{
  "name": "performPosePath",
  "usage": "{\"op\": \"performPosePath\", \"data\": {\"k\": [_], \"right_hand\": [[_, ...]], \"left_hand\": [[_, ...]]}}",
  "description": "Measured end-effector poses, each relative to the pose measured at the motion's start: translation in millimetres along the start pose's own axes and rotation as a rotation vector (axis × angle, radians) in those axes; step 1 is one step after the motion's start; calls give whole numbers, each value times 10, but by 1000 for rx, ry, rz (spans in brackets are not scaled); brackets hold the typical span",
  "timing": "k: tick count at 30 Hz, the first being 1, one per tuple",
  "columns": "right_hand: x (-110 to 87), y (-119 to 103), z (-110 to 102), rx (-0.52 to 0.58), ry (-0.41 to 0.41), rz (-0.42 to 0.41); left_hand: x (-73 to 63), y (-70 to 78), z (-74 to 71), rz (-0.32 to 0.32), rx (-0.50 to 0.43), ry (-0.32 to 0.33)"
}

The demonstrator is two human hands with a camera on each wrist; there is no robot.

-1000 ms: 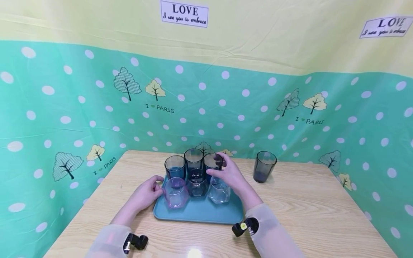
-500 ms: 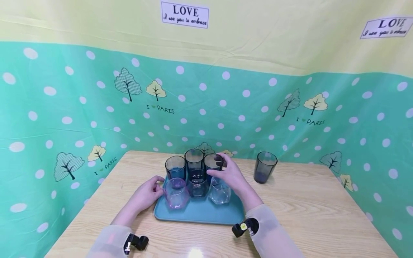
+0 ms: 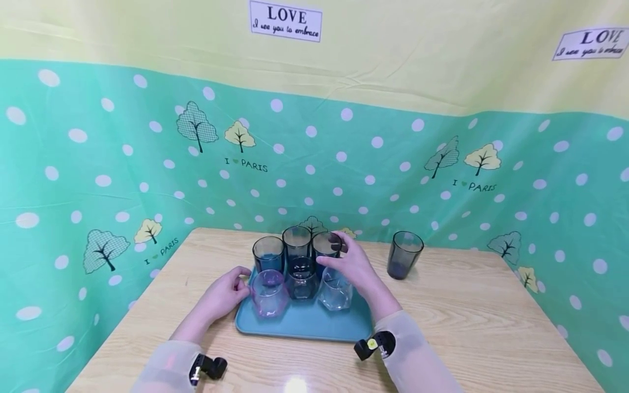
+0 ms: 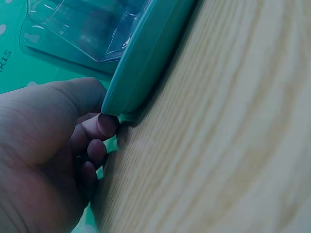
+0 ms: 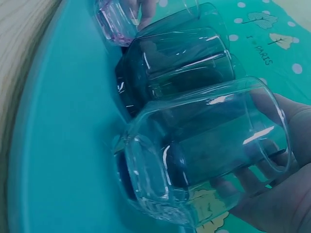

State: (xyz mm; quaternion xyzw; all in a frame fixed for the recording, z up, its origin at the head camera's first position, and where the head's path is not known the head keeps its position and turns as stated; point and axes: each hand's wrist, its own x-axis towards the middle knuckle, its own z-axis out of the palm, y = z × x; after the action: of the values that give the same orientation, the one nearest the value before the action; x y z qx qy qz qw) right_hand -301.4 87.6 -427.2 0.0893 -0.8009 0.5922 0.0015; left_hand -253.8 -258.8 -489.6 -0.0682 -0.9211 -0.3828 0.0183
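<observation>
While the dark glass [image 3: 321, 248] stands at the back right of the tray [image 3: 304, 326], the right hand [image 3: 350, 265] has its grip curved half-closed around it; the left hand [image 3: 226, 293] pinches the tray. Farther right, a grey glass [image 3: 404, 256] stands on the counter [image 3: 472, 311].

The head view is bright and even, with a hard white glare spot burning out on the wooden table [image 3: 491, 311] at the bottom edge. Shadows there are faint; lens stretch pulls the printed curtain [image 3: 314, 136] wide toward the sides. Both wrist views are much dimmer, washed in blue-green. On the left one, the left hand [image 4: 48, 126] sits in shade, a dark shadow runs under the rim of the tray [image 4: 133, 82], and the wood grain is soft. On the right one, streaky highlights cross the clear glass [image 5: 209, 141] — tray and tabletop beyond it blur.
</observation>
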Motion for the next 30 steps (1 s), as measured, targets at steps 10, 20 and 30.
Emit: {"op": "performPosePath", "data": {"k": [10, 20, 30], "right_hand": [[-14, -143, -107, 11, 6, -27], [-87, -337, -312, 90, 12, -6], [-237, -447, -598, 30, 89, -26]], "left_hand": [[5, 13, 2, -4, 6, 0], [5, -7, 11, -12, 4, -3], [11, -9, 16, 26, 11, 6]]}}
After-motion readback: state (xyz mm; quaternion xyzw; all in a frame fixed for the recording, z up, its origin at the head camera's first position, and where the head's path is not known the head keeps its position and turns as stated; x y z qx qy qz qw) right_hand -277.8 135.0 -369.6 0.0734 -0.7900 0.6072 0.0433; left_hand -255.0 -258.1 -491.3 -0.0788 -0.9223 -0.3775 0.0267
